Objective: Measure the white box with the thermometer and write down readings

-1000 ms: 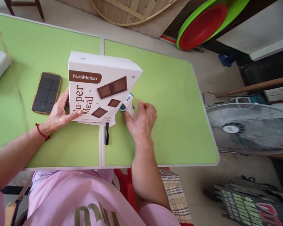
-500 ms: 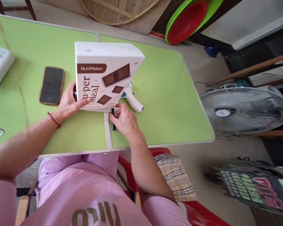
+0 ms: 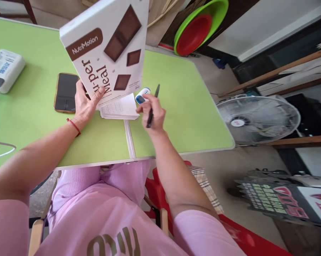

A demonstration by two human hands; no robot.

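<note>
From the head camera, the left hand (image 3: pixel 84 103) grips the lower left corner of a white NutriMotion box (image 3: pixel 107 49), its thumb flat on the printed face and its other fingers mostly hidden behind. The box stands tilted above the counter (image 3: pixel 107 145), extending from the hand toward one o'clock. At about three o'clock from that hand lies a stack of papers (image 3: pixel 120 107); whether the box's lower edge touches it is hard to tell from here. The right hand (image 3: pixel 154 112) has its fingers closed around a black pen (image 3: pixel 150 119), whose upper end points between twelve and one. A white-and-blue device (image 3: pixel 142 95) sits just beside this hand, toward ten o'clock. The phone (image 3: pixel 66 93) lies near the left hand, between nine and ten.
</note>
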